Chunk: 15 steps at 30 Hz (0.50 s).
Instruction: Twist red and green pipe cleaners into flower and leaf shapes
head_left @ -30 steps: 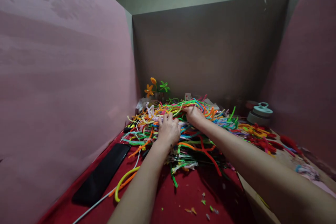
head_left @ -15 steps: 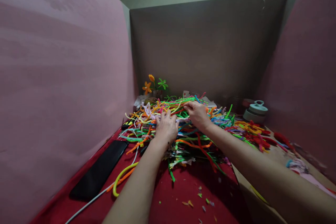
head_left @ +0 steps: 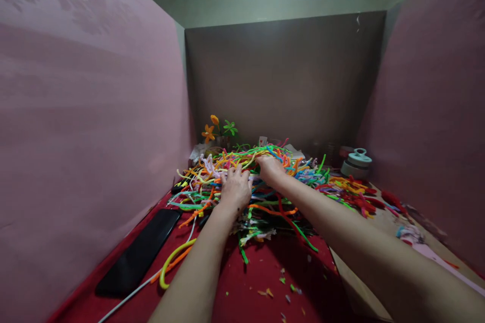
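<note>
A tangled heap of brightly coloured pipe cleaners [head_left: 265,222] lies on a red cloth [head_left: 242,292]. My left hand [head_left: 236,187] rests on the front of the heap, palm down, fingers spread and lying over the strands. Just to its right and a bit farther back, my right hand [head_left: 271,169] has its fingers curled down into the top of the heap, closed on pipe cleaners. Its fingertips are partly hidden, so I cannot tell how many strands are between them.
A black phone [head_left: 140,252] lies at left beside a white cable [head_left: 129,299] and a yellow tube-like loop [head_left: 163,275]. Orange and green pipe-cleaner flowers [head_left: 215,128] stand behind the heap. A pale green lidded container [head_left: 356,162] is at back right. Pink walls rise on both sides.
The view has shifted slightly, moving the scene left and down. My right hand has turned and its fingers dip deeper into the strands. My left hand stays on the heap.
</note>
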Available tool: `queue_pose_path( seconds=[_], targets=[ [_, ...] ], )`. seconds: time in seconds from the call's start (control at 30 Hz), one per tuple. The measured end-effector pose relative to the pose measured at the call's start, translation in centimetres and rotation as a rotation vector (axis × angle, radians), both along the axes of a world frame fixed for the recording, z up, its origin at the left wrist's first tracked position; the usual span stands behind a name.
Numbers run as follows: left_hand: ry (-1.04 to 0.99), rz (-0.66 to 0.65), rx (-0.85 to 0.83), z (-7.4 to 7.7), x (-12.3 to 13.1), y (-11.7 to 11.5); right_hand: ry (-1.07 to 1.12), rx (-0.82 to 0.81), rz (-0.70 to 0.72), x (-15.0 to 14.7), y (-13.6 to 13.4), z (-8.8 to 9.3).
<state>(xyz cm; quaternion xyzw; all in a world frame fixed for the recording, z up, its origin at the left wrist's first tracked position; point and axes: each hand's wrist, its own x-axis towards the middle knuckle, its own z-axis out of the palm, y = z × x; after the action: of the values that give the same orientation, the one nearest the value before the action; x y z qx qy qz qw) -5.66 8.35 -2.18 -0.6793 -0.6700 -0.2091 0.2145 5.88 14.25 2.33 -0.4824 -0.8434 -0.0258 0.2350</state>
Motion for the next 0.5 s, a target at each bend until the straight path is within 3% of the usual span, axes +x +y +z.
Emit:
queue_pose_path(
  seconds=[0.17, 0.3, 0.43, 0.5],
  targets=[
    [0.026, 0.005, 0.010, -0.2, -0.3, 0.4, -0.154, 0.047, 0.005, -0.7, 0.2, -0.3],
    [0.038, 0.033, -0.058, -0.1, -0.7, 1.1, -0.224, 0.160, 0.044, -0.4, -1.1, 0.2],
    [0.059, 0.051, -0.092, 0.1, -0.8, 1.3, -0.239, 0.330, 0.142, 1.3, -4.1, 2.6],
    [0.058, 0.077, -0.083, 0.1, -0.8, 1.3, -0.246, 0.543, 0.171, 3.5, -5.7, 4.6]
  ],
)
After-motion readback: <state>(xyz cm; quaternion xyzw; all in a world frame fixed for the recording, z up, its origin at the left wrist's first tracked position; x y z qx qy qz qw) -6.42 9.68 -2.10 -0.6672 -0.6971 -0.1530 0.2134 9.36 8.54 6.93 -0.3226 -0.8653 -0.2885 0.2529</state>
